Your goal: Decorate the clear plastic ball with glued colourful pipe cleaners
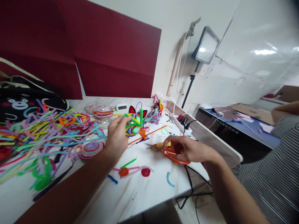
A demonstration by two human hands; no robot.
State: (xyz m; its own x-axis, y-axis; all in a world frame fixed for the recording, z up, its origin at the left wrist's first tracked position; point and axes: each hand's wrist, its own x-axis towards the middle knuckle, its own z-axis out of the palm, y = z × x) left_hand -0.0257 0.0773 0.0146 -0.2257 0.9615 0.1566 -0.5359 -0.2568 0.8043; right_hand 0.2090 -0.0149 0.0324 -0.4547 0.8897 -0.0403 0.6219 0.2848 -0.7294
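Note:
In my left hand (116, 135) is a round craft piece (133, 129) of coiled, many-coloured pipe cleaners, pinched between thumb and fingers. Green and yellow pipe cleaners (141, 117) stick up from its top. My right hand (184, 147) is closed around the orange handles of a pair of scissors (174, 155) low over the white table. Their blades point left, beside something yellow that blurs into them. Between and below the hands lie an orange coil (123, 172), a red coil (145, 172) and a short light-blue pipe cleaner piece (170, 179).
A large tangle of pipe cleaners (70, 133) covers the table's left side. Behind stand a small digital clock (121, 107) and a finished-looking colourful figure (155, 113). A power strip (183, 124) with black cables sits at the right edge. A person in a striped shirt (273, 161) is at right.

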